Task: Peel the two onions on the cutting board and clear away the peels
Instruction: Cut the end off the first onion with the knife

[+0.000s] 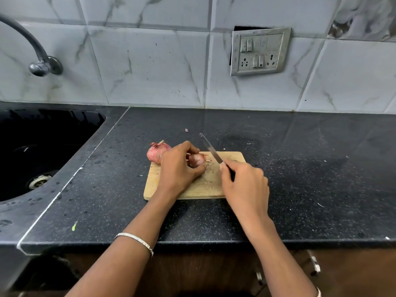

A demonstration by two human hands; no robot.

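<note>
Left hand (180,168) grips onion 1 (197,159) mid-board. Right hand (246,183) wrapped round knife (211,149), blade angled up, off the onion. Unpeeled onion 2 (158,154) at back-left corner of cutting board (203,189). Suggest: pin firm, thumb clear, trim end, lift skin.

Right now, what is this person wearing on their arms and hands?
No sleeves or gloves show: the left hand and right hand are bare. A thin silvery bangle circles the left wrist; a sliver of a similar band shows at the right wrist, cut by the frame edge.
</note>
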